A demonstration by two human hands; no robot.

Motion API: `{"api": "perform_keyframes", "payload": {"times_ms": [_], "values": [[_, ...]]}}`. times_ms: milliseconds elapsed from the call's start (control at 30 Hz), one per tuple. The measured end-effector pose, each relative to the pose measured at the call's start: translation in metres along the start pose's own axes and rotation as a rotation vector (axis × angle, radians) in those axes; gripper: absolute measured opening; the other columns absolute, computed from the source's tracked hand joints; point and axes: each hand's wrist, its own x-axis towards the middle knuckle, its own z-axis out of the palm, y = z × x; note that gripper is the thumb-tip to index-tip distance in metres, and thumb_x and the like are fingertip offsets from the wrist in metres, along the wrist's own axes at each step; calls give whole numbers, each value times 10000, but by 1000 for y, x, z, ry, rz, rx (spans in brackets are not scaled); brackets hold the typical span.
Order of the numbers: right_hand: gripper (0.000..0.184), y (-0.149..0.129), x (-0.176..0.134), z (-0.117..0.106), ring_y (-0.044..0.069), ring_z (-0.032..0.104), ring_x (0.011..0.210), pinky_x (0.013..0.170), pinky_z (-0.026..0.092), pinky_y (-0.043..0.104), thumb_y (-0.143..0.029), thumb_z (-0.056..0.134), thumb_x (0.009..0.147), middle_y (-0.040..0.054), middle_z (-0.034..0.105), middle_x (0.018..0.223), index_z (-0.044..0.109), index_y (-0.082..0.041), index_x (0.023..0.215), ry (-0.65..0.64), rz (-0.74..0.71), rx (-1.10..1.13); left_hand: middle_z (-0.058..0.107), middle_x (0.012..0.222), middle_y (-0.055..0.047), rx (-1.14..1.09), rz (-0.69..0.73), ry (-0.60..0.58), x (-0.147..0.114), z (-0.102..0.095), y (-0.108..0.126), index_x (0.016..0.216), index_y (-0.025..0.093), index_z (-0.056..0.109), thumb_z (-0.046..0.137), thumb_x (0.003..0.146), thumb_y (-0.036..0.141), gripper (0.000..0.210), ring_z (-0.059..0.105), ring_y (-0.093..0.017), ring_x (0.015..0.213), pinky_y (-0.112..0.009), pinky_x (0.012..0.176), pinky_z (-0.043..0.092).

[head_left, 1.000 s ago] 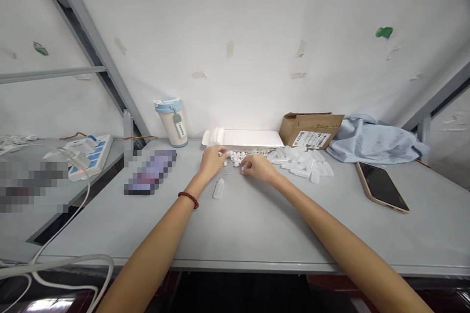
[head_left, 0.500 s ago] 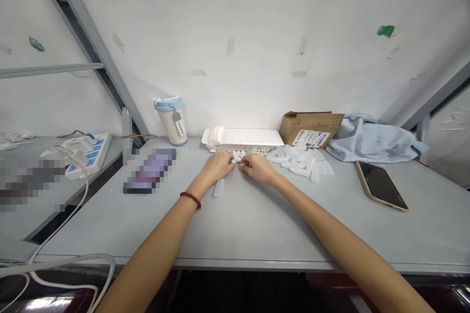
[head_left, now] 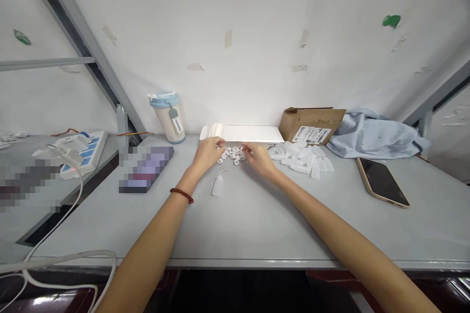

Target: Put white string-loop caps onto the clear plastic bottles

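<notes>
The left hand, fingers parted, is at the left of the caps. Nearer it than the right, the lone bottle lies personward, long axis pointing away from the person. The right hand, fingers also parted, is at the caps' right.

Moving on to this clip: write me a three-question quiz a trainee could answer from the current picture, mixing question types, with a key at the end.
1. True or false: the beaded bracelet is worn on the person's right wrist.
2. What lies on the surface between the left hand and the right hand?
A) a phone
B) small white pieces
C) a lidded cup
3. Fill in: the lone bottle with a thin curved tube lies ____ the person than the small white pieces do.

Key: 1. False, it is on the left wrist. 2. B. 3. nearer to.
</notes>
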Motion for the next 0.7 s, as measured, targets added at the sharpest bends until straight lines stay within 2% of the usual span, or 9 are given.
{"api": "perform_keyframes", "payload": {"times_ms": [133,267,367,533,633,700], "values": [[234,3,1,-21,159,629,774,724,467,265,-65,519,795,55,694,874,631,-148,983,45,13,3,697,776,-63,-11,-38,37,-4,-16,-5,888,128,678,524,744,207,225,619,-200,719,-299,686,462],[167,12,-4,-52,148,634,722,673,481,252,-120,529,815,47,689,855,630,-162,942,94,54,-32,693,794,-65,-11,15,36,-8,-11,3,839,138,667,464,782,200,219,612,-191,722,-298,685,466],[134,27,-19,-72,158,625,711,657,470,260,-121,535,811,57,687,848,633,-152,899,79,88,-98,691,875,-55,-8,138,-47,-14,2,20,839,161,664,461,795,193,210,598,-198,817,-314,762,466],[143,46,-40,-93,178,610,728,658,447,276,-74,570,769,66,672,862,646,-151,862,-35,137,-225,634,1115,-51,37,345,-235,-24,22,45,1001,177,644,439,831,176,266,497,-235,1058,-352,899,428],[188,44,-42,-97,215,601,853,709,445,298,-68,571,772,93,657,956,647,-149,925,-68,161,-294,546,1267,-56,94,408,-308,-27,31,54,1088,186,613,411,824,117,339,410,-273,1161,-420,941,392],[232,41,-41,-98,247,565,976,762,438,318,-59,560,783,114,637,1034,638,-146,983,-86,161,-344,520,1293,-83,135,418,-331,-29,38,58,1111,170,599,406,802,79,376,376,-309,1185,-473,931,381]]}}
